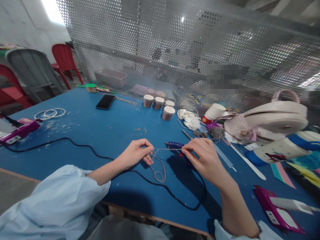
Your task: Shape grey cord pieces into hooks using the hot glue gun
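A thin grey yarn runs taut between my two hands, and its slack hangs in loops below my left hand. My left hand pinches one end of the stretch between thumb and forefinger. At the other end, the fingertips of my right hand are closed on the same yarn. A blue hot glue gun lies on the table just behind the yarn, partly hidden by my right hand. Its black cord curves across the table below my hands.
Wrapped paper cups stand toward the back, near a phone. On the right are stacked cups, grey yarn balls, a pale backpack, a bottle and a magenta device. A perforated metal screen borders the blue table.
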The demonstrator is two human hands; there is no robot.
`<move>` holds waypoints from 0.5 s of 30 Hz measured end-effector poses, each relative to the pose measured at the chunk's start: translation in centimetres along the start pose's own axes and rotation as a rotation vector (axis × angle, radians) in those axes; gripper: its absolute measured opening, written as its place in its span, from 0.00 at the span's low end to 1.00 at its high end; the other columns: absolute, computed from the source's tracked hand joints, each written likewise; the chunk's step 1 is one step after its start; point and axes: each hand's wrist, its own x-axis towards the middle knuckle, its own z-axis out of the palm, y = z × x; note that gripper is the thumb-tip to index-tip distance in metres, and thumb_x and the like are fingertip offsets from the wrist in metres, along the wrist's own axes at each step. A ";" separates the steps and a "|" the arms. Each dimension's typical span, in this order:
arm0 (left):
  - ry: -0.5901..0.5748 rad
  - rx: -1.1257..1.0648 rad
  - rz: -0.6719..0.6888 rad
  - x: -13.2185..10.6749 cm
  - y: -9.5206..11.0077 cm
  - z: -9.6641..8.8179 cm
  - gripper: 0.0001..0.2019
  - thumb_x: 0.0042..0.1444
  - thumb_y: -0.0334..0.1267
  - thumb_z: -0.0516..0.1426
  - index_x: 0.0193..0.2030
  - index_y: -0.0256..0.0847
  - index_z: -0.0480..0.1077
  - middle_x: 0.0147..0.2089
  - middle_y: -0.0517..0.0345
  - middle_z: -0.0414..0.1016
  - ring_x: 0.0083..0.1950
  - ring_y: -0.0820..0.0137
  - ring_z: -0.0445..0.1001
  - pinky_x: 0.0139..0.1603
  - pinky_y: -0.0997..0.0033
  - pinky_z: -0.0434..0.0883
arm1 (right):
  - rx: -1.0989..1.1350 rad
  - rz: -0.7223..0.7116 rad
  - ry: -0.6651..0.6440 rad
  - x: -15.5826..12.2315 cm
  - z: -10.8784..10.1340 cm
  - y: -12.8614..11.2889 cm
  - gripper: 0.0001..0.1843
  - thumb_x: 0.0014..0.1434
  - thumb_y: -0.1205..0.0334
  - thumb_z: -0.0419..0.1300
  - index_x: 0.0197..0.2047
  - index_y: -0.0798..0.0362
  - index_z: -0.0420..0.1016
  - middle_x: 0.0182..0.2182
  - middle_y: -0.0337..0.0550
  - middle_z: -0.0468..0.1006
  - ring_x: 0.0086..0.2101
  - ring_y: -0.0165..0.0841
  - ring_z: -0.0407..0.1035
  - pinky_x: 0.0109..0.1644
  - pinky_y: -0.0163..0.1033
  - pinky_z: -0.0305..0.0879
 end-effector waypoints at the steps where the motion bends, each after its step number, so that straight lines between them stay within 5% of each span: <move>1: -0.001 0.001 -0.004 0.0 0.0 0.0 0.11 0.50 0.41 0.60 0.29 0.36 0.64 0.20 0.61 0.71 0.23 0.67 0.77 0.23 0.72 0.75 | -0.004 -0.002 0.004 0.0 0.0 0.0 0.06 0.63 0.65 0.52 0.35 0.51 0.68 0.31 0.41 0.74 0.33 0.32 0.65 0.44 0.42 0.53; 15: -0.003 0.021 -0.022 0.0 -0.1 0.2 0.10 0.50 0.40 0.60 0.28 0.36 0.64 0.19 0.61 0.71 0.22 0.68 0.77 0.22 0.73 0.74 | 0.000 0.002 -0.084 -0.5 0.0 0.2 0.11 0.65 0.64 0.49 0.35 0.52 0.71 0.26 0.39 0.71 0.29 0.30 0.63 0.44 0.42 0.54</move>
